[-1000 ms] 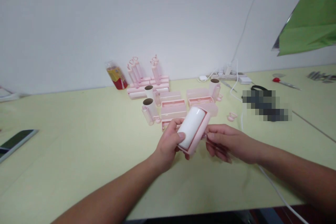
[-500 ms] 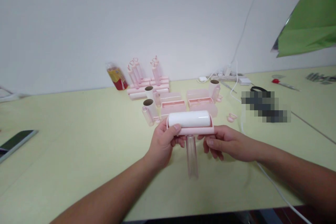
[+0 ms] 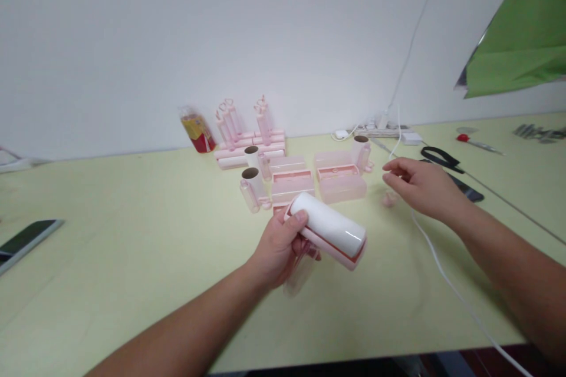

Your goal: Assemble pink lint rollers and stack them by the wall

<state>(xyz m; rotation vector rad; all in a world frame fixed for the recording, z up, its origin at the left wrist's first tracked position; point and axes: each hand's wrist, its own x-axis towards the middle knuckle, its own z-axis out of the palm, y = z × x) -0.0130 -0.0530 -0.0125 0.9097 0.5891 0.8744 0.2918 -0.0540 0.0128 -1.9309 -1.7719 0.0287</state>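
My left hand (image 3: 277, 246) grips a pink lint roller (image 3: 329, 230) with a white roll in its frame, held tilted above the yellow-green table (image 3: 132, 259); its clear handle points down under the hand. My right hand (image 3: 420, 186) is off the roller, fingers loosely spread, hovering just over a small pink cap (image 3: 390, 198) on the table. Behind lie pink lint-roller parts: open pink cases (image 3: 292, 184), a clear cover (image 3: 342, 187), white rolls on cardboard cores (image 3: 251, 179) and a stack of pink handles (image 3: 250, 140).
A red and yellow can (image 3: 197, 129) stands by the wall. A white cable (image 3: 442, 274) runs from a power strip (image 3: 384, 128) across the table's right side. Black scissors (image 3: 444, 158), a red-handled tool (image 3: 475, 139) and a phone (image 3: 27, 237) at the left edge lie around.
My right hand let go of the roller and moved right and back toward the small pink cap. My left hand turned the roller from level to tilted and lowered it slightly.
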